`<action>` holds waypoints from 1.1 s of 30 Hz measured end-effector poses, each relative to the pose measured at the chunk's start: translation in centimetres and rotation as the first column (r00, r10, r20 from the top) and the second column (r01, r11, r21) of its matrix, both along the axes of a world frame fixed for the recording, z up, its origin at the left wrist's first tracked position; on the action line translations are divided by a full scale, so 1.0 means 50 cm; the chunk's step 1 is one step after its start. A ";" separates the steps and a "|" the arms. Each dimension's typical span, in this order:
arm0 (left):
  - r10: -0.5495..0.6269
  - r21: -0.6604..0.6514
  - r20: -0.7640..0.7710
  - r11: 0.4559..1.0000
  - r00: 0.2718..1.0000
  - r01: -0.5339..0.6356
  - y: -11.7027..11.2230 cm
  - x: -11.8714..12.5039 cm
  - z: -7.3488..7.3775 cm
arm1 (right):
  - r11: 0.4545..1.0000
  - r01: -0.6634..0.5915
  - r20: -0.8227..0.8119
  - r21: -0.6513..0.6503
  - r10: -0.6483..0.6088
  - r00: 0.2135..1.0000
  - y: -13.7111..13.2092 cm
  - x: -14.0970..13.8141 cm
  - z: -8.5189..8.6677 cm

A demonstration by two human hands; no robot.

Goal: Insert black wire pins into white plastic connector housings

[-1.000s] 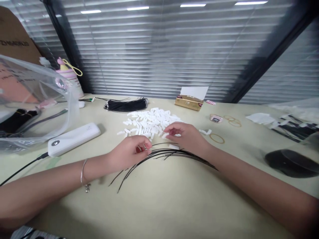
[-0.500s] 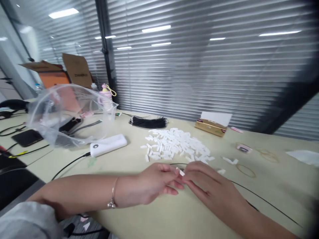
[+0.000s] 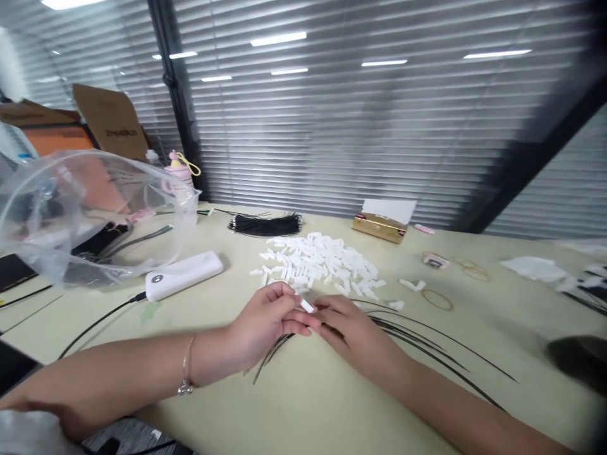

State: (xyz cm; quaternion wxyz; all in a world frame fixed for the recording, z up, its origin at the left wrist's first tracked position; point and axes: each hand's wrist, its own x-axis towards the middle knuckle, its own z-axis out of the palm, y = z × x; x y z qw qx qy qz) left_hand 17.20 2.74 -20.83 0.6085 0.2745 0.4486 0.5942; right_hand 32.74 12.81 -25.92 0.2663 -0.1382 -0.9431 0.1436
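Observation:
My left hand (image 3: 268, 322) pinches a small white rectangular piece (image 3: 307, 306) between thumb and fingertips. My right hand (image 3: 351, 328) lies just beside it, its fingertips against my left fingers. A fan of thin black cords (image 3: 417, 341) spreads out to the right from under my right hand, and some cord ends (image 3: 272, 357) stick out below my left hand. Whether my right hand grips the cords is hidden. A heap of many similar white pieces (image 3: 317, 265) lies just beyond both hands.
A bundle of black cords (image 3: 265, 224) and a gold box (image 3: 379, 227) lie behind the heap. To the left are a white power bank (image 3: 184, 275) with a black cable and a clear plastic bag (image 3: 80, 221). Rubber bands (image 3: 437, 299) lie on the right of the pale table (image 3: 332, 404).
My view has swung right and back compared with a second ago. The hands are closer together, and the white piece now sits in my left fingertips. The cords lie further right.

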 end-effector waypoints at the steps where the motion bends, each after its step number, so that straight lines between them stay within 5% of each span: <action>1: -0.013 -0.008 -0.012 1.000 1.000 0.013 0.000 0.000 -0.003 | 1.000 0.014 0.010 -0.004 -0.014 1.000 0.008 0.007 0.000; 7: -0.122 -0.032 -0.071 0.992 0.990 0.120 -0.005 0.005 -0.016 | 0.991 0.128 0.018 -0.037 -0.127 0.992 0.045 0.043 0.008; 17: -0.411 -0.086 0.008 0.908 0.911 0.410 -0.032 0.031 -0.036 | 0.986 0.052 0.056 -0.156 -0.043 0.998 0.022 0.003 0.014; 26: -0.329 -0.081 0.048 0.940 0.943 0.332 -0.032 0.027 -0.040 | 0.962 0.181 -0.012 -0.203 -0.188 0.982 -0.020 0.048 0.038; 33: -0.333 -0.095 -0.108 0.942 0.937 0.323 -0.022 0.023 -0.038 | 0.935 0.109 -0.018 -0.338 -0.122 0.992 -0.066 0.087 0.046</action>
